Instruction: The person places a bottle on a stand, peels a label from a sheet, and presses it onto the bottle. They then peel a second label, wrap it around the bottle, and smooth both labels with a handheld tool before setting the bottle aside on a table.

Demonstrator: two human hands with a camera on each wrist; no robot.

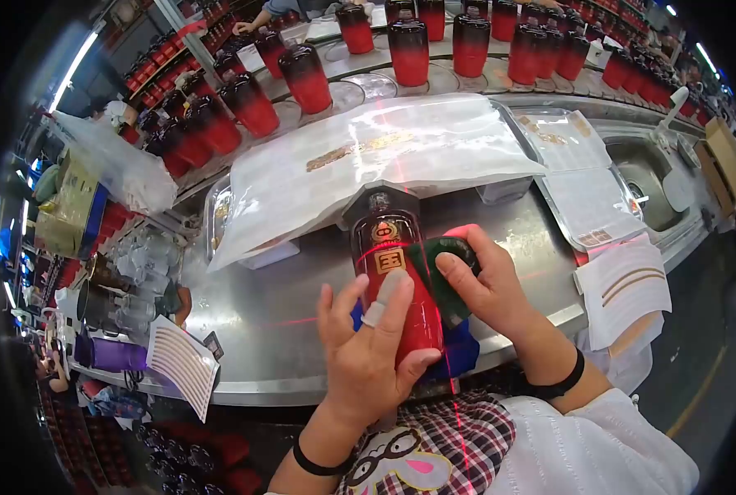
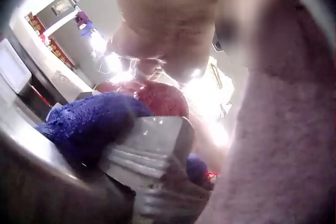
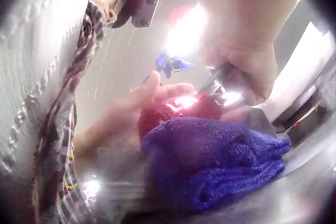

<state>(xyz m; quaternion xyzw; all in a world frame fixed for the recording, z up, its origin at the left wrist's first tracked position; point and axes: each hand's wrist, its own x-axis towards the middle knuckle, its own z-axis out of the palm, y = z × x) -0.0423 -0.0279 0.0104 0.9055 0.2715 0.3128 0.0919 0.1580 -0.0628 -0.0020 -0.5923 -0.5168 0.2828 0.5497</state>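
Note:
A red bottle (image 1: 422,322) with a dark shoulder and gold emblem lies in front of me, its neck pointing away toward a dark grey rest. On its face is a square gold label (image 1: 390,261) with a character. My left hand (image 1: 360,355) touches the bottle's near part with spread, mostly straight fingers; one finger wears a pale wrap. At the bottle's right side, my right hand (image 1: 492,285) grips a dark green pad (image 1: 442,280) with a black rounded part, pressed along the glass. Bunched under the bottle is a blue cloth (image 3: 215,155).
A white sheet (image 1: 302,198) with gold decals covers a raised tray behind the bottle. Further back, several red bottles (image 1: 409,54) stand on a conveyor. Decal strips (image 1: 182,363) lie at the left edge, more decal sheets (image 1: 624,285) at the right, beside a sink (image 1: 644,169).

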